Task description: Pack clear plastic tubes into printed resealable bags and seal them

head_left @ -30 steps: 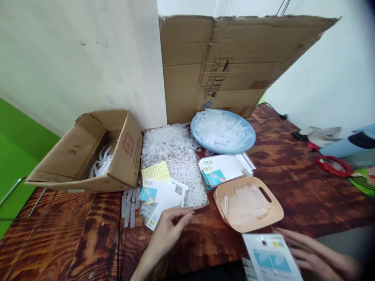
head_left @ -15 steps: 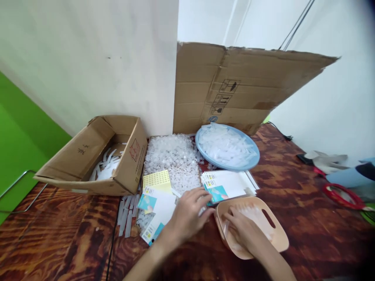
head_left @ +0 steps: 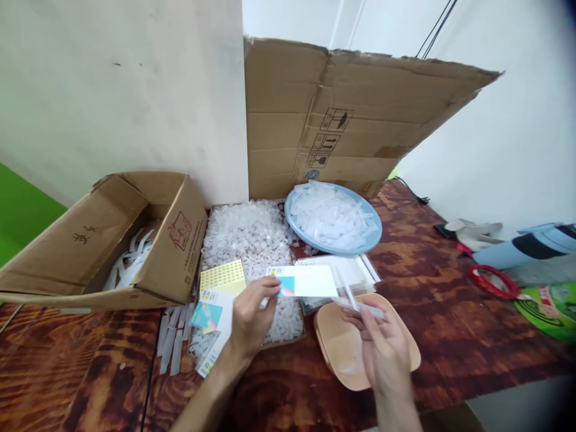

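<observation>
Left hand [head_left: 252, 313]: we pinch the card [head_left: 312, 281] by its left edge, between our hands.
Right hand [head_left: 387, 339]: we grasp clear strips [head_left: 374, 311] over the tray [head_left: 333, 336].
Room: counter [head_left: 450, 327] stretches from tray rim to red ring [head_left: 509, 288].

A head-worn camera looks forward and down from above the table [head_left: 441, 336]; the left hand [head_left: 252, 311] and right hand [head_left: 387, 345] sit close in the foreground; wall [head_left: 135, 120] and cardboard [head_left: 378, 111] stand beyond.

i'm in what looks like a small workshop: my wooden table [head_left: 418, 240] bears heaped plastic pieces [head_left: 245, 231], stacked printed cards [head_left: 357, 271] and a cardboard box [head_left: 168, 261].
</observation>
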Motion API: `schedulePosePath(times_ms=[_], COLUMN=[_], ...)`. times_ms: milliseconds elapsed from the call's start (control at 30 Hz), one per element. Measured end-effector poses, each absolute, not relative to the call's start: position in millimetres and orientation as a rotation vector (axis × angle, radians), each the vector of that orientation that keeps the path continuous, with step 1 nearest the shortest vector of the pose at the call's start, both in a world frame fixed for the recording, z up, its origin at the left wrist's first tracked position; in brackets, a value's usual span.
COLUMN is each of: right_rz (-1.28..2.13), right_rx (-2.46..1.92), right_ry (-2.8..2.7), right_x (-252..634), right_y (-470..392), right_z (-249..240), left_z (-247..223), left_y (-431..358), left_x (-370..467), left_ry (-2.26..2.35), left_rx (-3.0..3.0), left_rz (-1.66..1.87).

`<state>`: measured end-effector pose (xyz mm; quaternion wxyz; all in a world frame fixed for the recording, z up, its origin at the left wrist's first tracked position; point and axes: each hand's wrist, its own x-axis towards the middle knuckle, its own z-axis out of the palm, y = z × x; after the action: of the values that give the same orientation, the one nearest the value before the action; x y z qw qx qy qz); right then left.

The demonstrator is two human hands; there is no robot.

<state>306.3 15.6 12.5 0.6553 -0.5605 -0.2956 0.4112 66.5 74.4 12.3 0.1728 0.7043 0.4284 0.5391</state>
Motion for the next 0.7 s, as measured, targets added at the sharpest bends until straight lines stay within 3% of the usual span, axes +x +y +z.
schedulePosePath(times_ms=[300, 700], right_rz=[1.19, 1.358], right_rx=[-1.057, -1.152], right_ry=[-0.701, -0.975], right_x=[222, 190], right_y=[47, 50], right_z=[17, 19], left_z=[0, -10], left_y=[26, 8], left_x=[-19, -23], left_ry=[1.528, 1.602], left_rx=[1.799, 1.617], left_rz=[1.561, 1.659])
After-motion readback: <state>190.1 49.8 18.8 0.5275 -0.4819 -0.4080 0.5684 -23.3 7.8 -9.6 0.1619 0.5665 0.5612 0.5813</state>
